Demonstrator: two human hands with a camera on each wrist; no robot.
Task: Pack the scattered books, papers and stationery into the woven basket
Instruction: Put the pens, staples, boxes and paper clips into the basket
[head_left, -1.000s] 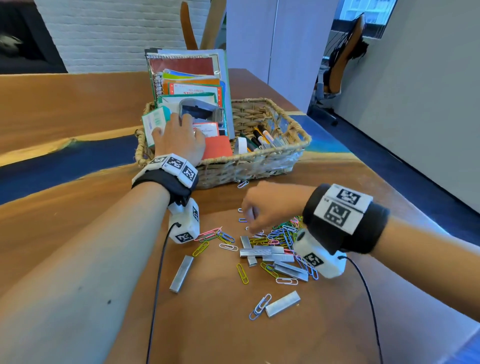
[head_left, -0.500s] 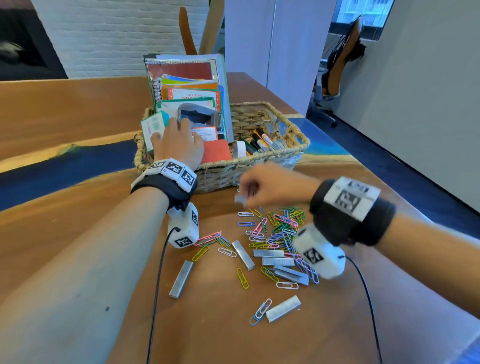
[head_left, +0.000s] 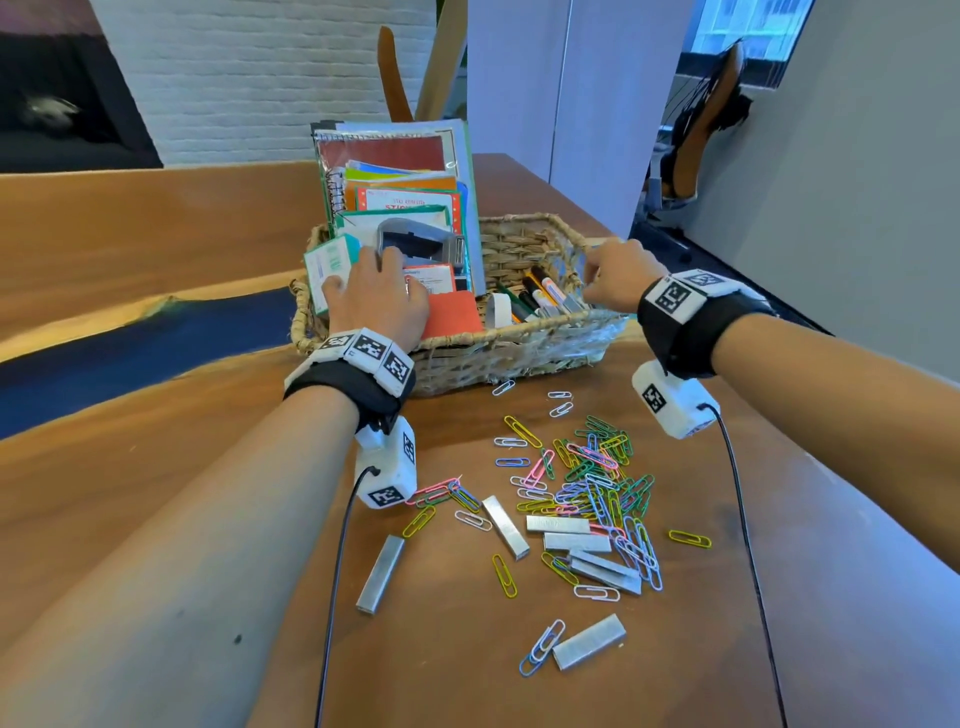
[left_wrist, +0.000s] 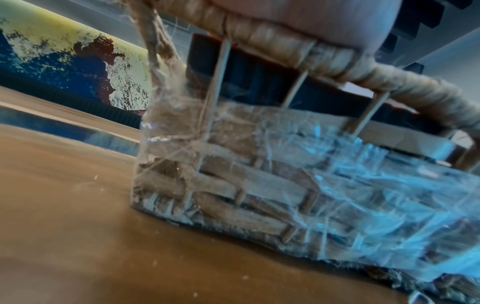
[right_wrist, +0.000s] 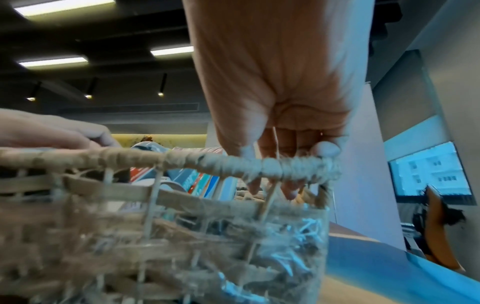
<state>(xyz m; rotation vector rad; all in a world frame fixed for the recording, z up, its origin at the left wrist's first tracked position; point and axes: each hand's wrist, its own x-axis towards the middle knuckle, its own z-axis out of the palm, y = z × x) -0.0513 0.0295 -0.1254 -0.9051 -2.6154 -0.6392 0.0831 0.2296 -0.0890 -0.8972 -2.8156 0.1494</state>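
The woven basket (head_left: 524, 223) stands mid-table, its wall (left_wrist: 259, 185) wrapped in clear film. Notebooks and papers (head_left: 395, 171) stand upright in its left half, with a grey stapler (head_left: 415, 247) and a red pad (head_left: 452, 314) in front. Markers (head_left: 545, 291) lie in the right half. My left hand (head_left: 374, 296) rests flat on the items at the left, palm (left_wrist: 311, 14) on the rim. My right hand (head_left: 605, 280) hovers over the right end, fingers (right_wrist: 291, 191) hanging down past the rim (right_wrist: 130, 158), nothing seen between them. Coloured paper clips (head_left: 592, 483) and staple strips (head_left: 576, 540) lie scattered in front.
More staple strips lie apart at the near left (head_left: 381, 574) and near front (head_left: 589, 642). The wooden table (head_left: 156, 467) has a blue resin band behind the basket's left side. Its right edge drops off close to my right forearm. Wrist cables trail over the table.
My right hand has lifted from the paper clip pile with a staple strip and swung up over the basket's right end. The left hand has stayed on the basket's contents.
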